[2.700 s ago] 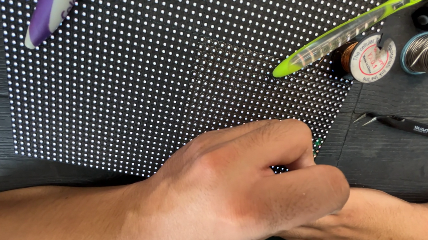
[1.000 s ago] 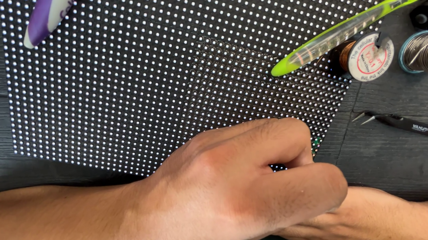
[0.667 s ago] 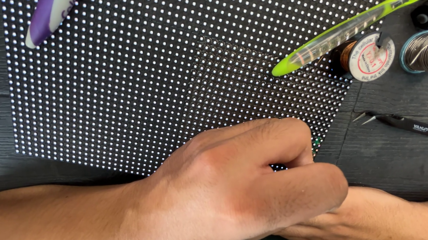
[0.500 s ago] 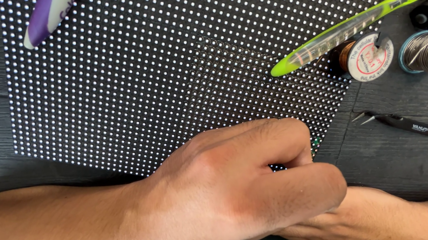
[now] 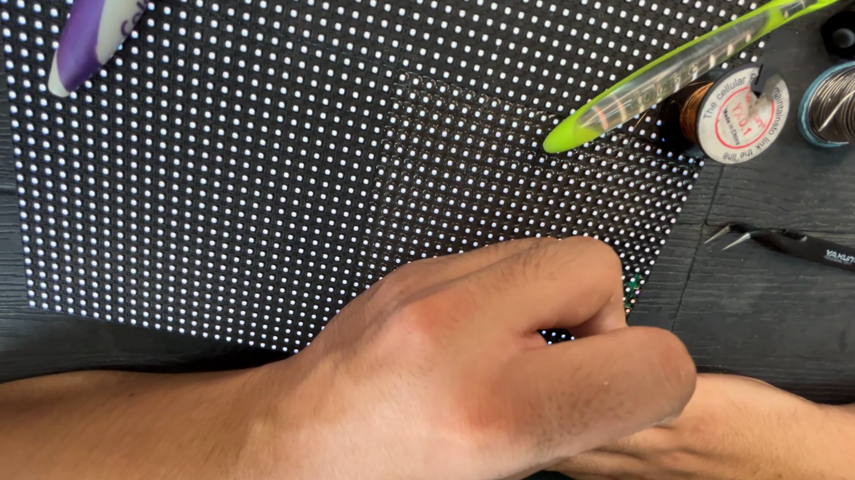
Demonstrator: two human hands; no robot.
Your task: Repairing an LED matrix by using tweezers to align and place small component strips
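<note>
Left hand (image 5: 477,377) fisted over the LED panel's (image 5: 341,156) near right corner, fingers curled (contents hidden). Right hand (image 5: 762,437) mostly covered beneath it; grip cannot be told.

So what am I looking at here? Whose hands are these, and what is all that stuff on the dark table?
One camera, worn on a person's head, looks down at their bare hands; there is no machine. The left hand is curled into a fist over the near edge of a black LED dot-matrix panel; whether it holds anything is hidden. Only the right forearm shows beneath it. On the dark wooden table lie a green-handled tool, a purple-and-white tool, a copper wire spool, a solder spool and black tweezers.
</note>
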